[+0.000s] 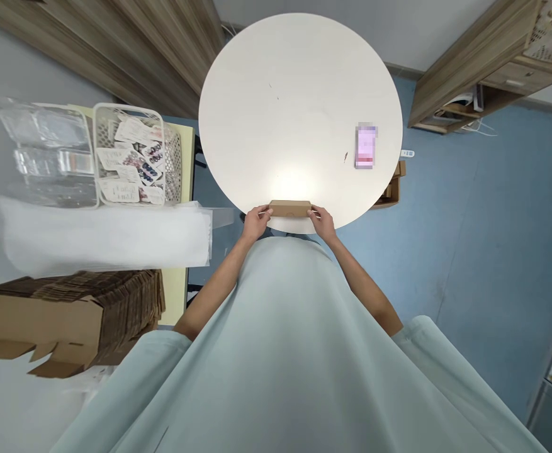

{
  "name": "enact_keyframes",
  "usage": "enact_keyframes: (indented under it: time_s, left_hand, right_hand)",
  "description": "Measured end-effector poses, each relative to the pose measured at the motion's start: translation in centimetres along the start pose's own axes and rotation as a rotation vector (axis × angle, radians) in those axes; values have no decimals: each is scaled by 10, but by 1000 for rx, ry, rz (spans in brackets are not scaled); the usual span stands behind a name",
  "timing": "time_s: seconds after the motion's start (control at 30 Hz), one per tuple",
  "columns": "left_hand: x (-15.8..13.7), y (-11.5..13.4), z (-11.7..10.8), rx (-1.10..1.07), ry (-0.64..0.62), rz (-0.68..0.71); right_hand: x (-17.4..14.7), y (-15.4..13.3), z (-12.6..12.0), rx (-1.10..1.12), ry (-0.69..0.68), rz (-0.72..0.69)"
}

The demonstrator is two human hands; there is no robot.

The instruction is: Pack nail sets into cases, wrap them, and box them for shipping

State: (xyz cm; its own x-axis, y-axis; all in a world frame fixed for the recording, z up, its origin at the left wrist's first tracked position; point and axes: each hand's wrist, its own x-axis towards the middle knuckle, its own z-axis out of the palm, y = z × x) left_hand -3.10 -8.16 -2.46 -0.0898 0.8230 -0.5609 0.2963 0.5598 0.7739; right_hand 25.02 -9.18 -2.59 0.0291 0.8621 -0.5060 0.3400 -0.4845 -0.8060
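A small brown cardboard box is at the near edge of the round white table, its long side running left to right. My left hand grips its left end, thumb and fingers closed on the cardboard. At the opposite end my right hand holds the box in the same way. Thin pale edges stick out by the fingers on both sides, perhaps flaps. The inside of the box is hidden from me.
A phone-like blurred item lies on the table's right. Left, a yellow table bears a white basket of carded items, clear packets, white sheets and stacked flat cardboard boxes. Cardboard boxes stand below, right.
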Motion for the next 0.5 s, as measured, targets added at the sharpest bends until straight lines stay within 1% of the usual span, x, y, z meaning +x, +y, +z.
enact_keyframes:
  time_s: [0.1, 0.2, 0.27, 0.37, 0.43, 0.5]
  left_hand:
    - [-12, -7, -5, 54, -1, -7]
    - [-23, -16, -7, 74, -29, -2]
    - [-27, -21, -7, 85, -71, -7]
    - [-30, -29, -3, 106, -135, -55]
    - [-29, -33, 3, 106, -137, -83]
    - [-28, -36, 11, 94, -110, -102]
  right_hand:
    - [-12, 7, -2, 22, -37, -29]
    - [-24, 14, -2, 15, -41, -37]
    - [-30, 19, 0, 3, -31, -10]
    - [-34, 29, 4, -22, -5, 58]
    - [-36, 35, 8, -26, 25, 103]
    - [-38, 39, 12, 2, 54, 145]
